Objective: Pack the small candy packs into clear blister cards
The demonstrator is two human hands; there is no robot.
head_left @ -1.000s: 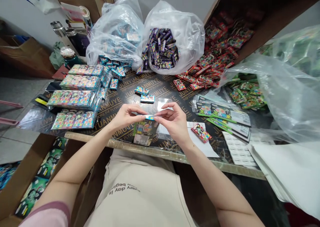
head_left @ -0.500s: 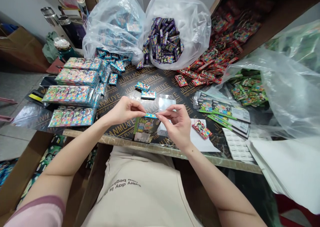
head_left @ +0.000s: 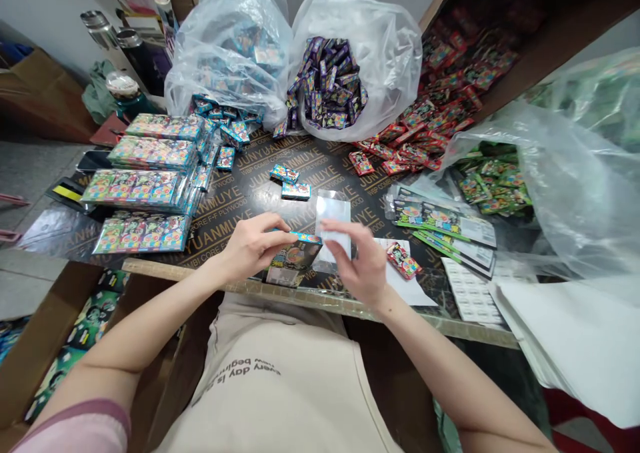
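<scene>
One box [head_left: 296,256], pinched by the left hand [head_left: 254,245], lies just beside the spread-fingered right hand [head_left: 361,262].

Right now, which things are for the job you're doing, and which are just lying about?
Seem part of the job:
- dark pack, held in the left hand; the right hand is open beside it
- two blue packets
- purple packets in their bag

Probably just lying about:
- silver flask
- dark flask
</scene>
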